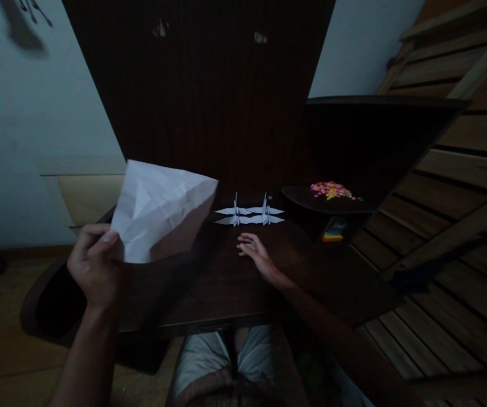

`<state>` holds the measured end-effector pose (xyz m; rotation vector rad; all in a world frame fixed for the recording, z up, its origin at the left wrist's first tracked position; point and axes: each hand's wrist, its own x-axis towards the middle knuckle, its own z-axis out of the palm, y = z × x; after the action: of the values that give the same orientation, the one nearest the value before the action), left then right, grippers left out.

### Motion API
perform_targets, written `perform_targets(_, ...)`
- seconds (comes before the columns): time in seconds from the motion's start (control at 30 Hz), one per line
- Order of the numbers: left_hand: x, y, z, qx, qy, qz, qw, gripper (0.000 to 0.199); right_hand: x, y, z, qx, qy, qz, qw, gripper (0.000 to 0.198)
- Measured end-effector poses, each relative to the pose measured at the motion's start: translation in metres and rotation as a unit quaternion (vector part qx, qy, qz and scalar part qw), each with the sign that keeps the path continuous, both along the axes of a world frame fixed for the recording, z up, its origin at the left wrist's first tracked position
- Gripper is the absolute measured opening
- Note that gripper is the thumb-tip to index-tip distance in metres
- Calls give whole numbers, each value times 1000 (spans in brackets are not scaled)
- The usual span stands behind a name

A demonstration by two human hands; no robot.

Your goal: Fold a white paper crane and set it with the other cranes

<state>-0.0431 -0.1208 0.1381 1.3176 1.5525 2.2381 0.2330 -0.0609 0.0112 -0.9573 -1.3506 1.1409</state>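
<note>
Above the left part of the dark desk, a white paper sheet is held up at a slant, its face crossed with creases and faint wrinkles, its near right part in brownish shadow. The left hand has it pinched by the near left edge, thumb lying flat on the face towards us and the fingers bent round behind; the forearm rises steeply from the near left. The right hand is loosely open over the middle of the desk, fingers slightly bent and pointing left, its forearm slanting in from the near right; from here I can't tell whether it touches the wood.

Just beyond those fingers sit white paper cranes, crisp and sharp-folded, grouped close together with flat wings spread left and right and thin points standing up. To their right, a dark shelf with a curved front carries a loose heap of small bits in pink, yellow and orange, and below it shows a yellow item too dim to make out.

At the far side stands a tall, dark wood-grained panel, scuffed pale in two spots; rough wooden slats fill the right.
</note>
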Motion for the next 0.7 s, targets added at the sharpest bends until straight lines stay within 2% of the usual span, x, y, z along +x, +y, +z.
perform_targets(0.07, 3, -2, -20, -35, -90, -61, 993, 14, -4, -7, 5, -97, 110, 131, 981, 57)
perform_targets(0.1, 4, -2, -32, -78, -103, -90, 987, 14, -5, -11, 7, -121, 141, 173, 967, 63)
perform_targets(0.2, 9, -2, -72, -181, -91, -165, 965, 17, -4, -20, 10, -121, 197, 130, 964, 70)
perform_targets(0.27, 12, -3, -92, -237, -66, -197, 949, 21, -2, -24, 9, -110, 207, 62, 970, 62)
perform_targets(0.33, 14, -4, -105, -274, -60, -214, 936, 25, 0, -27, 7, -102, 197, 14, 975, 51)
perform_targets(0.53, 12, -2, -114, -293, -38, -234, 926, 30, 7, -31, 10, -67, 158, -60, 983, 40)
perform_targets(0.7, 6, 0, -109, -286, 20, -244, 927, 32, 15, -27, 20, -63, 116, -60, 989, 43)
